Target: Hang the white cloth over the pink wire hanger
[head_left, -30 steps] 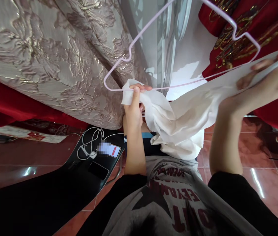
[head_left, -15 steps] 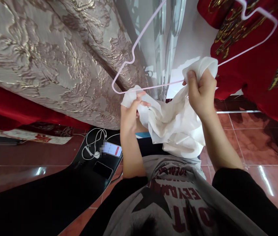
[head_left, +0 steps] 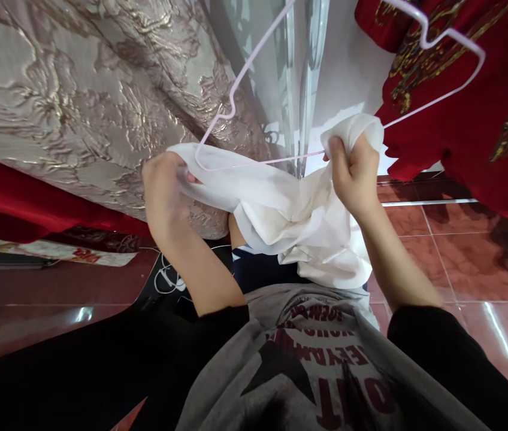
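Observation:
A thin white cloth (head_left: 276,209) stretches between my two hands and bunches down over my lap. My left hand (head_left: 166,191), a little blurred, is closed on the cloth's left end. At the other side my right hand (head_left: 355,173) pinches a gathered fold of the same cloth around the bottom bar of a pale pink clothes hanger (head_left: 254,60). The hanger's left corner lies against the cloth, just right of my left hand. Its hook is outside the view, and the cloth covers part of the bar by my right hand.
Beige embossed fabric (head_left: 78,108) hangs at the left, and red cloth with gold sequins (head_left: 456,120) hangs at the right. Glass panels (head_left: 301,90) stand between them. A white cable (head_left: 168,278) rests on a black bench (head_left: 78,365). Red tiles (head_left: 469,257) cover the floor.
My left hand has moved left, drawing the cloth's end out past the hanger's left corner. The hanger and my right hand have shifted slightly left. My left arm now covers the lit phone.

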### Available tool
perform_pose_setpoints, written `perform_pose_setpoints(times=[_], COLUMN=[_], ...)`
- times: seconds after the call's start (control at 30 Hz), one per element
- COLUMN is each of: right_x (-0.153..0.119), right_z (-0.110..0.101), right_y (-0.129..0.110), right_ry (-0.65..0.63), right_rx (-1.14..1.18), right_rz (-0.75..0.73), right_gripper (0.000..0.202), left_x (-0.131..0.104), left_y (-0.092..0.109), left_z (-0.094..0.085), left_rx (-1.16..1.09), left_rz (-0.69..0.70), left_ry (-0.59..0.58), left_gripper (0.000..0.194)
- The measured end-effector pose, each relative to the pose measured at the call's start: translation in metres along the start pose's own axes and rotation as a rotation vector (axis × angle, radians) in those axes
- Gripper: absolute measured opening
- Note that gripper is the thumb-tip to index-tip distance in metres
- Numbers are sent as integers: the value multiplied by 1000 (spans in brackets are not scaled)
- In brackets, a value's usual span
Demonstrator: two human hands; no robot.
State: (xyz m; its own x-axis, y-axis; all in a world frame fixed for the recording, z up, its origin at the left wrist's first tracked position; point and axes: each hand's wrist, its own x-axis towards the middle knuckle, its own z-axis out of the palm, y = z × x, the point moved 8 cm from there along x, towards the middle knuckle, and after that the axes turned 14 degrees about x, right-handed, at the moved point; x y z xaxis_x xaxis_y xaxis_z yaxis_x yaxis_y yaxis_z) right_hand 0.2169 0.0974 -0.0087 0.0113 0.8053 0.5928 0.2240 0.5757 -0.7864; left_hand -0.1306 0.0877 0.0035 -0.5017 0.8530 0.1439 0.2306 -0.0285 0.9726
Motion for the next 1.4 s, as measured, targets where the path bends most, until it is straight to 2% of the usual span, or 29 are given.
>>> perform_pose_setpoints(times=[0.13, 0.3, 0.4, 0.47, 0.53, 0.63, 0.7, 0.77, 0.87, 0.97, 1.03, 1.17, 1.23, 1.3, 1.4], right_x=[-1, -2, -4, -5, -6, -5, -5, -5, -5, -6, -7, -6, -6, -6, -6], right_z=[0, 3, 8, 11, 12, 10, 9, 9, 9, 11, 11, 11, 12, 13, 16], right_y=[-1, -4, -5, -5, -5, -4, -3, -3, -2, -1, 0, 2, 2, 2, 2], right_ry=[-17, -12, -14, -20, -21, -16, -19, -18, -2, 2, -2, -6, -9, -15, -13], right_rx=[-2, -15, -32, -42, -49, -57, -54, -56, -72, -84, -77, -48, -35, -13, 9], right_rz=[13, -6, -24, -29, -31, -23, -16, -18, -20, -8, 0, 2, -14, -21, -12], right_gripper=[49, 48, 47, 47, 47, 46, 46, 47, 47, 46, 46, 45, 46, 48, 50], left_x=[8, -4, -7, -1, 9, 22, 25, 21, 9, 4, 9, 27, 29, 28, 26], left_y=[24, 62, 73, 68, 53, 27, 20, 25, 48, 63, 57, 14, -2, -5, 12], left_z=[5, 27, 33, 31, 27, 25, 27, 33, 44, 48, 44, 29, 28, 29, 27], left_rx=[-92, -56, -139, -224, -255, -203, -165, -144, -128, -161, -180, -67, -18, -23, -71], left_rz=[79, 277, 340, 320, 256, 151, 122, 146, 204, 243, 221, 23, -43, -23, 131], left_ry=[13, -47, -69, -67, -52, -54, -85, -148, -291, -366, -329, -146, -133, -149, -147], left_gripper=[35, 33, 29, 27, 26, 20, 18, 20, 28, 27, 23, 20, 21, 20, 14])
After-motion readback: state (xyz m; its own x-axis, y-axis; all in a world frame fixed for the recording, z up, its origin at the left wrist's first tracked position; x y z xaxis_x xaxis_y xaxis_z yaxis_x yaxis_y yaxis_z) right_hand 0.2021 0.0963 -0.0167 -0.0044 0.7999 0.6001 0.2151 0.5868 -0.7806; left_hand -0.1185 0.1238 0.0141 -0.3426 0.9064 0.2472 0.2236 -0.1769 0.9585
